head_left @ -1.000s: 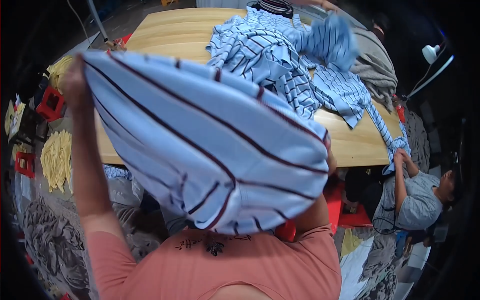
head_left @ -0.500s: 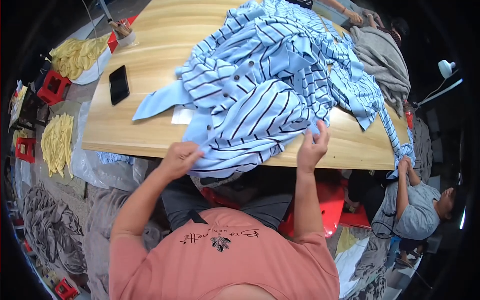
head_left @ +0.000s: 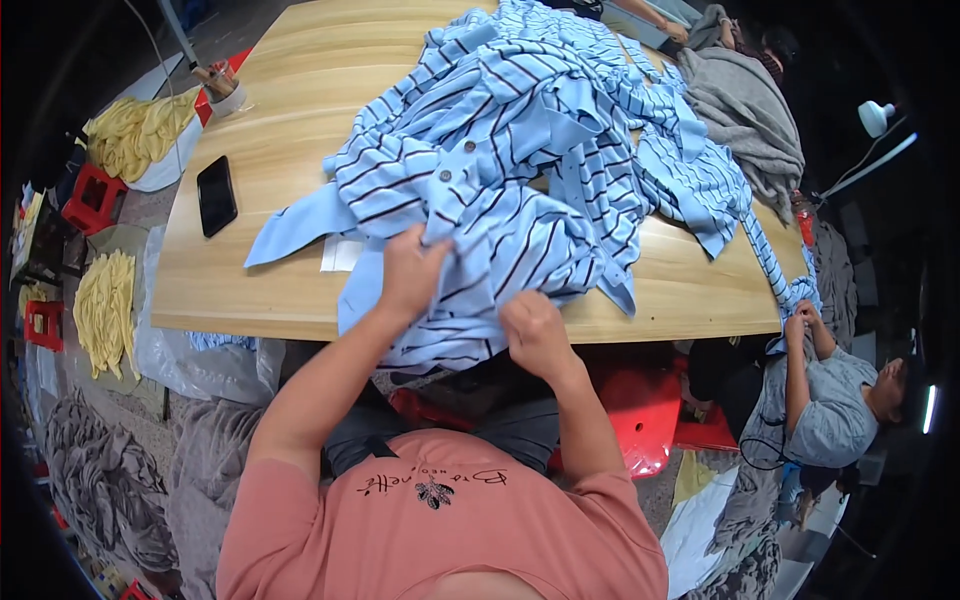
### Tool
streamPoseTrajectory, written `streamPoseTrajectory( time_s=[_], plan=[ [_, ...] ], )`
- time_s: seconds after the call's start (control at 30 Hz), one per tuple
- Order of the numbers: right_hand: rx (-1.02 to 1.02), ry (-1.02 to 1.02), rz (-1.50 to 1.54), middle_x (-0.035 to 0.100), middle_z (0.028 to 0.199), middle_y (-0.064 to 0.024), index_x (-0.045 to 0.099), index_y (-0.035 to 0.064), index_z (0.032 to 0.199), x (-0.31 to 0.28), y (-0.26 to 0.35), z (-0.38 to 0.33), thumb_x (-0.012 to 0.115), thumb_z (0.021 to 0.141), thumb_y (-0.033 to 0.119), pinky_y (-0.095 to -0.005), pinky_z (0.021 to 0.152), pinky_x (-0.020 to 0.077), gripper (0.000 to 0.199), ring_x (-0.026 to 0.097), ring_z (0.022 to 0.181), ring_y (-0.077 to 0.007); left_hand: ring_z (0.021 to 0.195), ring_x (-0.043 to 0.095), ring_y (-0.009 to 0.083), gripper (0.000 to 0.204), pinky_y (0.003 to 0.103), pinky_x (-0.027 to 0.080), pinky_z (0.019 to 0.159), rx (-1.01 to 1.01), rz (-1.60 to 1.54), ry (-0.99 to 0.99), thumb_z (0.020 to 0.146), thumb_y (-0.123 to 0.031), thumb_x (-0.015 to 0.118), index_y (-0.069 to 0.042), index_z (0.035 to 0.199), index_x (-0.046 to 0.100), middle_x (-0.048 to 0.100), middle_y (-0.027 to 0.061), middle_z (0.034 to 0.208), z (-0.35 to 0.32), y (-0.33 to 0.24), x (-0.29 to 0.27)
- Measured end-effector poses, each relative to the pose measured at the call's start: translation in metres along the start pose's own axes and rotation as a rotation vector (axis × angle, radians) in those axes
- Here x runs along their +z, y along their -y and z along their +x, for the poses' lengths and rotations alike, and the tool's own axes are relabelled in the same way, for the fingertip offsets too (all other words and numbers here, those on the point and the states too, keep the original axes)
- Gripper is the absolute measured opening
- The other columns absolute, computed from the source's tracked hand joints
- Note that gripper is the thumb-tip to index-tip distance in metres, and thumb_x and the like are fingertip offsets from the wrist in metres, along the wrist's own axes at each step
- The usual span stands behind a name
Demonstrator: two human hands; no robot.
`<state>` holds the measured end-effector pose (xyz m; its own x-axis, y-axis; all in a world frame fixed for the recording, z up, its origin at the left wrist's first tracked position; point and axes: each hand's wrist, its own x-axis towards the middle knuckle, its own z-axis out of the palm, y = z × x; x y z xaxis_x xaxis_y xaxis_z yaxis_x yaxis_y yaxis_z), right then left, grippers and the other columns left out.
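A light blue buttoned shirt [head_left: 480, 210] with dark stripes lies bunched on the wooden table [head_left: 250, 290], and its lower part hangs over the near edge. My left hand [head_left: 415, 272] is closed on the cloth beside the button strip, fingers curled into the folds. To its right, my right hand [head_left: 537, 330] is closed in a fist on the shirt's lower fabric at the table edge. More striped cloth [head_left: 690, 170] of the same kind spreads over the table's right side. A white slip [head_left: 342, 254] shows partly under the shirt, at its left.
A black phone [head_left: 216, 197] and a cup of tools [head_left: 222, 92] stand at the left of the table. Grey cloth [head_left: 745, 105] is piled at the far right. At the right corner a co-worker [head_left: 825, 395] handles striped cloth. A red stool [head_left: 640, 420] is beneath the near edge.
My left hand has moved up and right onto the shirt front. My right hand, earlier half open at the right edge, has come left and down and closed on the cloth.
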<state>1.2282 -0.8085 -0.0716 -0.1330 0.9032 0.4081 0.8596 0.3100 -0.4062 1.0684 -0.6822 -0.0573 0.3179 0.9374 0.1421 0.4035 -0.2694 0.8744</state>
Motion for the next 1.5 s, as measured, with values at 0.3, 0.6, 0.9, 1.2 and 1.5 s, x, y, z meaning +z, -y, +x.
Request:
streamPoseTrajectory(
  time_s=[0.3,0.6,0.9,1.2,1.5],
  plan=[
    [0.327,-0.255,0.29,0.055,0.079,-0.0167,0.047,-0.004,0.1,-0.022,0.043,0.038,0.062,0.074,0.014,-0.04,0.066,0.0457,0.035,0.056,0.067,-0.0336,0.07,0.055,0.0299,0.019,0.039,0.044,0.062,0.735,0.081,0.533,0.068,-0.013,0.066,-0.005,0.083,0.058,0.056,0.0107,0.074,-0.083,-0.014,0.025],
    [0.404,-0.16,0.158,0.052,0.078,-0.0224,0.046,0.0004,0.084,0.013,0.017,0.019,0.057,0.073,0.005,-0.0446,0.062,0.04,0.016,0.051,0.077,-0.0427,0.112,0.044,0.0301,0.032,0.042,0.043,0.078,0.93,0.874,-0.053,0.067,-0.004,0.056,-0.011,0.098,0.056,0.051,0.0138,0.113,0.083,0.007,-0.092],
    [0.61,-0.098,0.396,0.06,0.078,-0.0154,0.055,0.0013,0.09,0.011,0.006,0.013,0.055,0.081,0.012,-0.0364,0.061,0.043,0.014,0.057,0.067,-0.0314,0.07,0.054,0.0363,0.014,0.044,0.044,0.062,0.703,0.685,0.109,0.059,-0.006,0.058,-0.006,0.072,0.052,0.056,0.0142,0.071,0.125,0.014,-0.109],
    [0.475,-0.448,0.94,0.062,0.08,-0.0078,0.059,-0.0014,0.09,-0.06,0.081,0.042,0.052,0.085,0.01,-0.0301,0.053,0.0438,0.014,0.058,0.065,-0.015,0.074,0.056,0.032,0.043,0.037,0.046,0.064,0.912,-0.025,0.321,0.063,-0.016,0.069,-0.001,0.099,0.051,0.056,0.0163,0.085,-0.06,-0.031,-0.039],
    [-0.648,0.117,0.998,0.053,0.067,-0.0155,0.054,-0.0059,0.077,-0.083,0.176,0.024,0.049,0.082,0.006,-0.0353,0.042,0.0396,0.014,0.053,0.051,-0.028,0.078,0.052,0.0262,0.023,0.037,0.041,0.07,0.759,0.183,0.633,0.07,-0.013,0.058,-0.001,0.09,0.055,0.052,0.0125,0.082,-0.079,-0.061,-0.006]
  ],
)
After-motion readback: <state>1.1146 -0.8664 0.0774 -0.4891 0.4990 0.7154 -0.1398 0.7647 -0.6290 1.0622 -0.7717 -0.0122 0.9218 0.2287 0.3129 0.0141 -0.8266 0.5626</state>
